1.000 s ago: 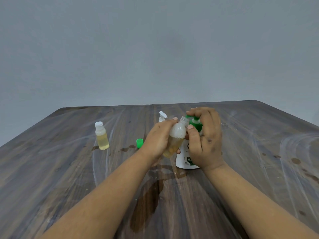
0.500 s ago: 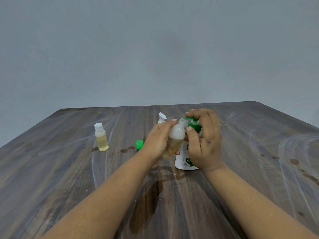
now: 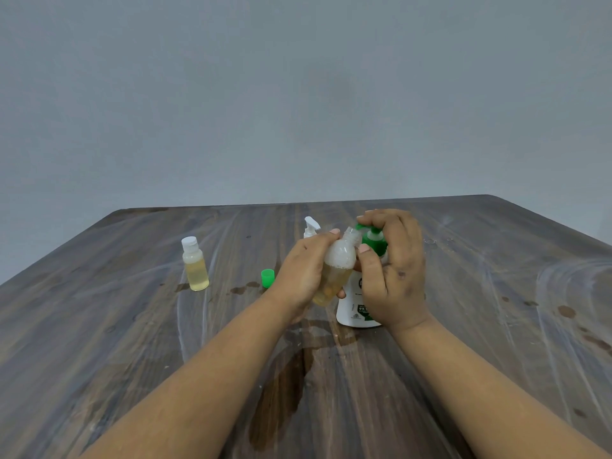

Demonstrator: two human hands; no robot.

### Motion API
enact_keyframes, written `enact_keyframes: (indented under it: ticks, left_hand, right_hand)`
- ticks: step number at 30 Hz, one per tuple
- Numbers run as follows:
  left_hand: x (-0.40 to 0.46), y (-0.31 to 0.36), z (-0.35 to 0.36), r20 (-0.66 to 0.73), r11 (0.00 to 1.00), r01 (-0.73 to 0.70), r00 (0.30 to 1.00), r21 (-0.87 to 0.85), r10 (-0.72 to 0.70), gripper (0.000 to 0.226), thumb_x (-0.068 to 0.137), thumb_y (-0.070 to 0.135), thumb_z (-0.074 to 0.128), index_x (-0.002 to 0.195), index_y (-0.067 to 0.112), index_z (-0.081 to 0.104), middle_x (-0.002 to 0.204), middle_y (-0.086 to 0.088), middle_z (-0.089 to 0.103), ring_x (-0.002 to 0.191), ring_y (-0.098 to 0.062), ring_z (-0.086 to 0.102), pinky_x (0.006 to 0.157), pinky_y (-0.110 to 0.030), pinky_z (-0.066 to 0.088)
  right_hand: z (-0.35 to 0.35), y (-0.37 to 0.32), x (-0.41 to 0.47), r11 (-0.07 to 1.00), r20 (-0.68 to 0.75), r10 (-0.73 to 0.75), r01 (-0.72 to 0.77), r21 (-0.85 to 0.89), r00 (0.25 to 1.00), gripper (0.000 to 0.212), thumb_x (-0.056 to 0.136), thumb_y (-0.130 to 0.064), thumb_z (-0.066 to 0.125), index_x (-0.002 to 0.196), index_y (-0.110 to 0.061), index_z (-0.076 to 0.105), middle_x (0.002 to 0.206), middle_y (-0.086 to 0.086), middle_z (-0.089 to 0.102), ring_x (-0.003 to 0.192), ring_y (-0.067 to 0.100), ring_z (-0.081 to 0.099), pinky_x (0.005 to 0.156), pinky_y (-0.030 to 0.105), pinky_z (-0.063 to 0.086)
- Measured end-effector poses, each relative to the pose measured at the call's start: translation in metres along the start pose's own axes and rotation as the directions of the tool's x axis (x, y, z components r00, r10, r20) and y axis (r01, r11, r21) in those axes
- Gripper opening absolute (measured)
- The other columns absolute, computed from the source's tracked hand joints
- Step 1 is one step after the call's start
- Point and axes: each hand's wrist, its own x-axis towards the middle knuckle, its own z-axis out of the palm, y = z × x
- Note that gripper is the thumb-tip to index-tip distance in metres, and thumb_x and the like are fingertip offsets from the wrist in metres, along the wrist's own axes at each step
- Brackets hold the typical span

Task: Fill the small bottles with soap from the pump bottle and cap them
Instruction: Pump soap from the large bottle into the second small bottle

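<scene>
- The left hand, just left of frame centre, has its fingers curled round a small open bottle, holding it tilted so the uncapped mouth leans right toward the green spout of the pump bottle.
- The right hand is folded over the green pump head, fingers bent down across the top and the thumb alongside the small bottle's shoulder; it reads as a pressing grip on the pump.
- Against the frames half a second and a second back, almost nothing shifts: both hands keep the same hold, the bottle keeps its tilt, and only the whole group sits slightly lower in view. The right hand's fingers seem a touch lower on the pump, though the difference is too slight to be sure.
- The yellowish soap fills roughly the lower half of the held bottle, with a cloudy or foamy upper part; no clear rise in level shows across the three frames.
- My reading: filling is mid-way and slow, so more pump strokes are needed before capping.
- A loose green cap stands on the table left of the hands, probably for this bottle.
- Further left, a capped small bottle stands upright with soap inside and looks finished.
- A white spray top peeks out behind the left hand; its bottle is hidden.
- Dark wet patches mark the wood below the hands.
</scene>
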Motion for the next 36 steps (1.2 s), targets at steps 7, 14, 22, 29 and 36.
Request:
enact_keyframes:
  ticks: [7, 14, 22, 29, 36]
  left_hand:
    - [0.0016, -0.0013, -0.0006, -0.007, 1.000, -0.001, 1.000, 0.002, 0.001, 0.042, 0.104, 0.033, 0.038, 0.087, 0.005, 0.064, 0.068, -0.006, 0.066, 0.049, -0.022, 0.054, 0.050, -0.029, 0.047]
    - [0.0017, -0.0015, -0.0006, -0.003, 1.000, 0.004, 1.000, 0.019, -0.004, 0.044, 0.104, 0.033, 0.037, 0.091, 0.000, 0.063, 0.064, -0.004, 0.066, 0.048, -0.023, 0.054, 0.051, -0.029, 0.046]
    - [0.0022, -0.0022, -0.0010, -0.010, 1.000, 0.005, 1.000, 0.014, -0.004, 0.042, 0.104, 0.033, 0.038, 0.090, 0.002, 0.063, 0.068, -0.006, 0.067, 0.049, -0.025, 0.054, 0.052, -0.029, 0.046]
    - [-0.0001, -0.0005, -0.0003, -0.002, 1.000, -0.002, 1.000, 0.023, 0.002, 0.043, 0.105, 0.032, 0.036, 0.089, 0.002, 0.062, 0.062, -0.004, 0.066, 0.048, -0.023, 0.054, 0.051, -0.028, 0.046]
    - [0.0003, -0.0005, -0.0002, -0.002, 1.000, -0.005, 1.000, 0.026, 0.005, 0.042, 0.105, 0.033, 0.037, 0.089, 0.003, 0.062, 0.063, -0.003, 0.065, 0.049, -0.022, 0.054, 0.050, -0.028, 0.047]
  right_hand:
    - [-0.0010, 0.0005, 0.0001, 1.000, 0.010, -0.008, 0.008, -0.001, 1.000, 0.037, 0.079, -0.018, 0.045, 0.108, -0.001, 0.062, 0.112, -0.001, 0.052, 0.105, 0.019, 0.052, 0.090, 0.021, 0.040]
    - [-0.0006, 0.0005, -0.0004, 1.000, 0.009, -0.010, 0.010, -0.006, 1.000, 0.035, 0.079, -0.018, 0.046, 0.105, 0.000, 0.062, 0.110, -0.002, 0.052, 0.101, 0.020, 0.052, 0.087, 0.019, 0.040]
    - [-0.0009, -0.0009, 0.0010, 1.000, 0.007, -0.003, 0.003, 0.008, 1.000, 0.037, 0.078, -0.017, 0.045, 0.106, -0.001, 0.062, 0.109, -0.002, 0.052, 0.101, 0.020, 0.052, 0.086, 0.021, 0.041]
    - [-0.0017, 0.0003, -0.0010, 0.999, 0.028, -0.028, 0.029, -0.016, 0.999, 0.039, 0.078, -0.019, 0.047, 0.108, 0.000, 0.061, 0.112, -0.001, 0.050, 0.103, 0.022, 0.052, 0.089, 0.020, 0.040]
    - [-0.0018, -0.0008, 0.0012, 1.000, 0.011, -0.004, 0.004, 0.007, 1.000, 0.035, 0.078, -0.017, 0.046, 0.104, 0.000, 0.062, 0.108, -0.001, 0.052, 0.100, 0.018, 0.052, 0.085, 0.020, 0.041]
